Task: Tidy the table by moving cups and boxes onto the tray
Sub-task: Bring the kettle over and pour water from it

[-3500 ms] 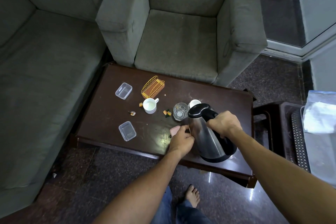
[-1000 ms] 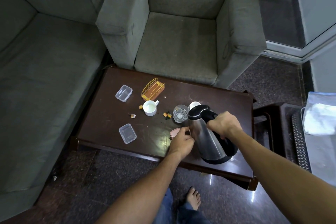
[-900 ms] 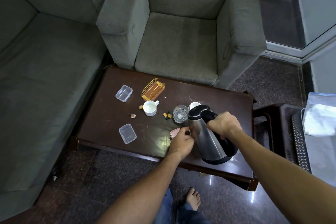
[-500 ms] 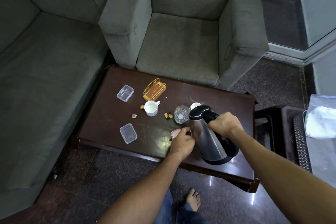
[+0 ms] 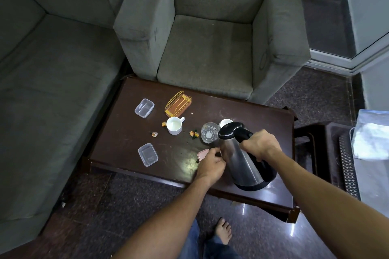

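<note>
On the dark wooden table (image 5: 130, 132) a steel kettle (image 5: 240, 162) with a black lid leans to the left. My right hand (image 5: 260, 144) grips its black handle. My left hand (image 5: 210, 164) has curled fingers against the kettle's side and covers part of a pink box (image 5: 202, 153). A white cup (image 5: 174, 125) stands mid-table. A second white cup (image 5: 225, 122) peeks out behind the kettle, beside a clear glass (image 5: 209, 135). Two clear plastic boxes (image 5: 144, 108) (image 5: 148, 154) lie on the left. A yellow wire tray (image 5: 177, 104) sits at the back.
Small sweet wrappers (image 5: 194, 133) are scattered around the cups. A grey armchair (image 5: 210, 48) stands behind the table and a grey sofa (image 5: 42, 90) to its left. A dark stool (image 5: 328, 149) with a white bag (image 5: 370, 139) is on the right. My bare foot (image 5: 224, 229) is below.
The camera view has shifted slightly. Both hands and the tilted kettle hold the same pose, and nothing on the table has moved.
</note>
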Demonstrator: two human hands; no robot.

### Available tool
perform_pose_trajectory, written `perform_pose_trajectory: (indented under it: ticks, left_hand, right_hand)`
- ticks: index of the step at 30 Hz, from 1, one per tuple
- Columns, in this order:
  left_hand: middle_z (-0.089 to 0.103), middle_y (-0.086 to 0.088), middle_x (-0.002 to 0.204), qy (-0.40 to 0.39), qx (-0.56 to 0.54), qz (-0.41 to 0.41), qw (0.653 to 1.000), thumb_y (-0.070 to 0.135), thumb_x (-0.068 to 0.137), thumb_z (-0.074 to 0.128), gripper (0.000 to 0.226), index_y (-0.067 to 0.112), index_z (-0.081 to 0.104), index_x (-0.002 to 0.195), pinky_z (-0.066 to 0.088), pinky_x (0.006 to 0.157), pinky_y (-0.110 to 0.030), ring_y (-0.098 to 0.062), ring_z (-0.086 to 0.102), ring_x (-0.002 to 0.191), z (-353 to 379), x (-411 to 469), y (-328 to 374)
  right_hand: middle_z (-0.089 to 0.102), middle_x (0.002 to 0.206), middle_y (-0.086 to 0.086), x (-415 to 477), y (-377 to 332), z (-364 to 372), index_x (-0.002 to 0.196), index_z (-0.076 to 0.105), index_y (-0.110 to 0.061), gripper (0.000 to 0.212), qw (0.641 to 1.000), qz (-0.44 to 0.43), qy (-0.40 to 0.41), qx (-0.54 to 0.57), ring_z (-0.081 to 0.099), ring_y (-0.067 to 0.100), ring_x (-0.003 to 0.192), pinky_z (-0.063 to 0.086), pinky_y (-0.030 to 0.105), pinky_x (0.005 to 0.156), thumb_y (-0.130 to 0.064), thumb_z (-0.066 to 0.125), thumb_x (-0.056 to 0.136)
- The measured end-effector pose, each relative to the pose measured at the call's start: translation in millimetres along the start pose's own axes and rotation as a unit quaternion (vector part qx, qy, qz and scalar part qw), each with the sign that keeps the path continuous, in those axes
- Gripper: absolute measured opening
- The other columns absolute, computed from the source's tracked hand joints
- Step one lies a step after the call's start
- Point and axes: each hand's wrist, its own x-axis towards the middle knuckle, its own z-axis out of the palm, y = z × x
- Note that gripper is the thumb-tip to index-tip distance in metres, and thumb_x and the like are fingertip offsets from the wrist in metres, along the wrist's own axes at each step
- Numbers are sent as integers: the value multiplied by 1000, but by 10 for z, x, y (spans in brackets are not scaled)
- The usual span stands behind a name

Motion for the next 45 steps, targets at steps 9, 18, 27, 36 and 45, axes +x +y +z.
perform_pose_trajectory:
  ticks: [9, 18, 27, 36, 45]
  left_hand:
    - [66, 19, 64, 1, -9, -1, 1000, 15, 85, 55, 40, 33, 60, 120, 43, 69, -22, 0, 60, 76, 1, 2, 5]
    - [75, 12, 76, -20, -29, -12, 999, 18, 77, 53, 42, 35, 59, 115, 51, 89, -34, -15, 69, 93, 18, 57, -35]
    - [73, 12, 76, -17, -34, -13, 999, 17, 82, 53, 39, 34, 59, 117, 46, 76, -30, -13, 62, 78, -5, 27, -14]
    - [68, 15, 67, -9, -22, -8, 1000, 18, 83, 54, 38, 33, 59, 118, 44, 72, -28, -11, 61, 77, -24, 8, -5]
    - [66, 33, 66, -5, 2, -8, 1000, 21, 82, 53, 37, 36, 59, 115, 43, 69, -23, 0, 62, 79, -46, -18, -6]
  right_hand:
    - [61, 37, -2, -2, -13, -16, 71, 70, -12, 28, 1000, 0, -1, -10, 65, 16, 34, 47, 21, 44, -36, 58, 65]
    - [62, 39, 0, 3, -9, -13, 71, 70, -11, 27, 1000, -5, -5, -10, 66, 18, 35, 49, 22, 46, -35, 58, 66]
    - [62, 38, 0, 3, -18, -17, 71, 70, -11, 30, 1000, -4, -5, -12, 66, 17, 35, 50, 22, 48, -36, 56, 64]
    - [63, 39, 0, -20, -33, -28, 71, 70, -12, 27, 1000, -1, -5, -13, 65, 17, 34, 49, 23, 46, -34, 56, 64]
    - [62, 38, -1, -16, -28, -14, 71, 69, -12, 28, 1000, -2, -3, -11, 65, 17, 34, 48, 21, 45, -36, 57, 64]
